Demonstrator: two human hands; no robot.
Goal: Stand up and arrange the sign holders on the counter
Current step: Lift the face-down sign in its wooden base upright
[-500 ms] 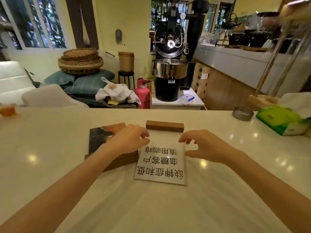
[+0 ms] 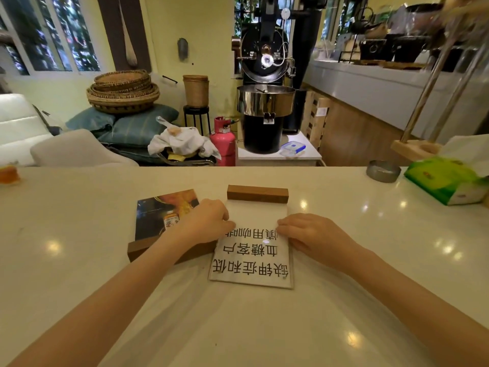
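Note:
Two sign holders lie flat on the white counter. The white text sign holder has black characters and a wooden base at its far end. My left hand rests on its left edge and my right hand on its right edge, fingers curled onto the sheet. The picture sign holder lies to the left, its wooden base toward me and partly under my left wrist.
A green tissue pack and a round metal ashtray sit at the counter's far right. A wooden stand with metal rods rises there. An orange object lies at the far left edge.
Both hands have come down and closed in onto the side edges of the white text sign holder. The holders have not moved.

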